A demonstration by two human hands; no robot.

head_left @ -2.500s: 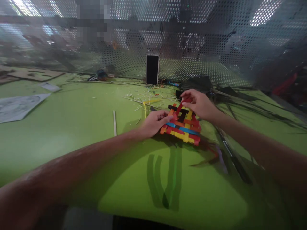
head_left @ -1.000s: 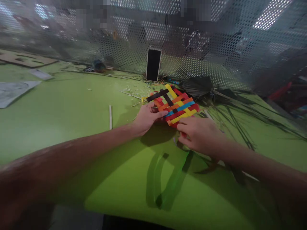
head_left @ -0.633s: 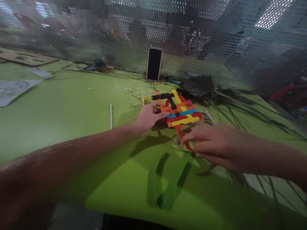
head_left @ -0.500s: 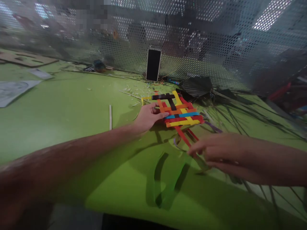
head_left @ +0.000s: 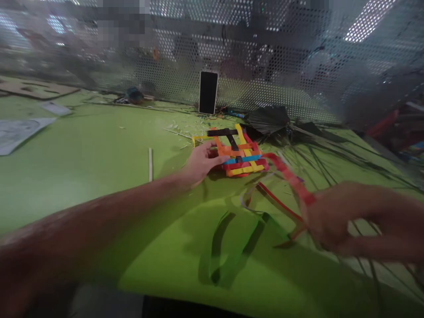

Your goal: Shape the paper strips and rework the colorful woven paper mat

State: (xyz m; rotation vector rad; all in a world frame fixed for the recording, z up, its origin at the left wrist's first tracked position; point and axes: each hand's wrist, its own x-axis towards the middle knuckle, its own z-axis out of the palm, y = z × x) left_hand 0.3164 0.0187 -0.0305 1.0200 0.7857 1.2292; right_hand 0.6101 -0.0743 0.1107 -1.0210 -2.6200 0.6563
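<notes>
My left hand (head_left: 203, 164) grips the left edge of a small woven piece (head_left: 243, 152), made of orange, red, yellow, blue and black strips with open gaps near its far side. Its thumb lies on top, by the blue strip; the other fingers are partly hidden behind. A red strip (head_left: 286, 174) runs from the weave's right edge to my right hand (head_left: 344, 221), whose closed fingertips hold its end. That hand is smeared by motion. Below the weave, a thin red strip (head_left: 280, 201) and a folded green strip (head_left: 216, 247) lie on the table.
The green table (head_left: 109, 137) carries pale shavings (head_left: 179, 128) and a short pale stick (head_left: 150, 164). A dark-screened phone (head_left: 208, 92) leans upright against the perforated metal screen (head_left: 159, 75). Dark dried palm leaves (head_left: 270, 119) with long stems spread rightward. Paper (head_left: 24, 132) lies left.
My right hand has moved right and now draws a red strip out from the weave's right side. The left hand keeps its hold. The view has shifted slightly.
</notes>
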